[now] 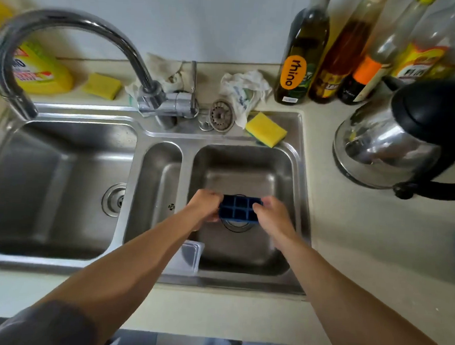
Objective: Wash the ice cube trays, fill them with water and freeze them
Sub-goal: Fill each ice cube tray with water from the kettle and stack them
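A dark blue ice cube tray with square cells hangs over the drain of the right sink basin. My left hand grips its left end and my right hand grips its right end, fingers curled over the rim. The cells face up toward the camera. A clear plastic lid or container lies on the sink's front edge under my left forearm. The chrome tap arcs over the left basin; no water shows at its spout.
A yellow sponge lies on the sink's back rim beside a metal strainer and a crumpled bag. Another sponge and a yellow detergent bottle stand at back left. Oil bottles and a kettle occupy the right counter.
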Action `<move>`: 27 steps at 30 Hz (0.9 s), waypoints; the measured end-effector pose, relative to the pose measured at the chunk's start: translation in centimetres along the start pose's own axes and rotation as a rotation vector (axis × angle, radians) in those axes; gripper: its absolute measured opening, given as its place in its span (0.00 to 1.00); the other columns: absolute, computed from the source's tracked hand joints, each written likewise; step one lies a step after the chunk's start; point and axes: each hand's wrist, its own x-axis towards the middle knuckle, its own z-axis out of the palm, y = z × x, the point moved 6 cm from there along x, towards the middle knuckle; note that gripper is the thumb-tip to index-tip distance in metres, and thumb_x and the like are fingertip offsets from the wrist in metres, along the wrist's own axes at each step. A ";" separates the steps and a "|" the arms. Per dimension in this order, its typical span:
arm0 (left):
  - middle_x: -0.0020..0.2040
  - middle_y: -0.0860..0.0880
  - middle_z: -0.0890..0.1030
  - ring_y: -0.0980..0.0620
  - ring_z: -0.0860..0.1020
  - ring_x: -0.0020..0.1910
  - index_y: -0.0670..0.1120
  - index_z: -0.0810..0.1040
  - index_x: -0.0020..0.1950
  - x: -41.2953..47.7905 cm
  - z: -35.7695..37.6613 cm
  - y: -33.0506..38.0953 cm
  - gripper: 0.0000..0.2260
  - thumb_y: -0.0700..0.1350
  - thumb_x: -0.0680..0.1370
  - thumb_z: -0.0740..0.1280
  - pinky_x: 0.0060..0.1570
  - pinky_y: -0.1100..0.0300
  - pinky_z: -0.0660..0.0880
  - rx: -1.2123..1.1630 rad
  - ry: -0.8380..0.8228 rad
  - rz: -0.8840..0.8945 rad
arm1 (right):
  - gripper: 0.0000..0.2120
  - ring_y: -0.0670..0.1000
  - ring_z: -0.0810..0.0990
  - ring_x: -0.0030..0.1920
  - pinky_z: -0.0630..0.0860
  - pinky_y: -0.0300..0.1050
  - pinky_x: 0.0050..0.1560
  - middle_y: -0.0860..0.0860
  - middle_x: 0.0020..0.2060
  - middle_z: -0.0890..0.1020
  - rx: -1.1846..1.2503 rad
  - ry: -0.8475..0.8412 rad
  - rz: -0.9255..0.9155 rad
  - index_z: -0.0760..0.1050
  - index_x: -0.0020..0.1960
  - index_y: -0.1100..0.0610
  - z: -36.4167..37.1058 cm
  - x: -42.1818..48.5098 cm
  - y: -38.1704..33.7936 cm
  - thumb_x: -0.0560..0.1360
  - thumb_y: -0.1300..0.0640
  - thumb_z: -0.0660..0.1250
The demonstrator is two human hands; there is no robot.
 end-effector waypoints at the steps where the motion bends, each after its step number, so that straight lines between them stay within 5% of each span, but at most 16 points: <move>1: 0.52 0.37 0.84 0.41 0.85 0.50 0.37 0.81 0.53 0.9 0.4 -0.1 0.07 0.36 0.80 0.65 0.51 0.46 0.84 0.019 -0.009 -0.016 | 0.13 0.42 0.76 0.45 0.68 0.36 0.36 0.46 0.48 0.78 0.015 0.001 0.027 0.74 0.65 0.56 0.5 0.9 0.6 0.82 0.55 0.64; 8: 0.48 0.39 0.83 0.42 0.83 0.44 0.38 0.80 0.56 4.6 1.5 -1.7 0.10 0.38 0.80 0.61 0.44 0.50 0.82 0.223 -0.032 -0.125 | 0.08 0.53 0.81 0.47 0.74 0.44 0.39 0.59 0.51 0.82 0.056 -0.012 0.106 0.78 0.54 0.60 2.6 4.6 3.1 0.80 0.65 0.61; 10: 0.50 0.38 0.84 0.40 0.84 0.48 0.36 0.79 0.57 4.9 1.6 -1.9 0.11 0.38 0.80 0.61 0.51 0.46 0.83 0.236 -0.016 -0.127 | 0.08 0.50 0.79 0.45 0.73 0.44 0.40 0.59 0.53 0.82 0.054 -0.013 0.100 0.77 0.52 0.58 2.4 4.8 3.1 0.80 0.65 0.60; 12: 0.53 0.36 0.84 0.38 0.84 0.52 0.35 0.79 0.58 4.5 1.6 -1.8 0.11 0.38 0.80 0.62 0.56 0.42 0.82 0.244 -0.003 -0.117 | 0.11 0.47 0.77 0.46 0.73 0.44 0.44 0.58 0.60 0.80 0.045 -0.013 0.083 0.76 0.62 0.59 1.5 3.9 2.6 0.82 0.63 0.60; 14: 0.52 0.37 0.83 0.39 0.83 0.51 0.35 0.80 0.57 4.0 1.4 -1.2 0.11 0.40 0.81 0.63 0.54 0.47 0.82 0.293 0.016 -0.059 | 0.18 0.51 0.78 0.59 0.74 0.47 0.59 0.54 0.67 0.77 0.048 0.021 0.026 0.71 0.72 0.58 0.2 2.6 1.7 0.83 0.59 0.62; 16: 0.49 0.38 0.83 0.41 0.81 0.48 0.36 0.81 0.54 2.8 1.1 0.1 0.12 0.42 0.81 0.62 0.50 0.49 0.79 0.334 0.070 0.032 | 0.18 0.49 0.77 0.64 0.72 0.44 0.64 0.51 0.66 0.79 0.054 0.101 -0.098 0.73 0.72 0.56 -2.6 0.2 -0.3 0.82 0.57 0.63; 20: 0.45 0.37 0.81 0.42 0.81 0.43 0.42 0.78 0.43 -0.3 2.2 3.0 0.09 0.40 0.81 0.62 0.48 0.48 0.81 0.251 0.114 0.171 | 0.11 0.33 0.79 0.52 0.71 0.25 0.50 0.44 0.54 0.83 0.169 0.339 -0.373 0.78 0.62 0.54 -10.6 -6.7 -3.9 0.81 0.56 0.67; 23: 0.44 0.41 0.83 0.38 0.83 0.52 0.44 0.78 0.41 -3.1 4.2 5.0 0.10 0.40 0.81 0.62 0.53 0.43 0.82 0.123 0.071 0.209 | 0.07 0.36 0.80 0.53 0.74 0.27 0.53 0.42 0.52 0.83 0.237 0.540 -0.554 0.79 0.58 0.54 -17.5 -11.8 -5.1 0.81 0.56 0.68; 27: 0.47 0.44 0.85 0.46 0.84 0.47 0.46 0.80 0.50 -7.4 7.5 7.4 0.08 0.44 0.83 0.62 0.52 0.49 0.82 0.034 0.010 0.257 | 0.15 0.43 0.78 0.56 0.73 0.33 0.58 0.48 0.57 0.79 0.200 0.884 -0.680 0.75 0.63 0.57 -26.4 -15.9 -4.5 0.78 0.54 0.70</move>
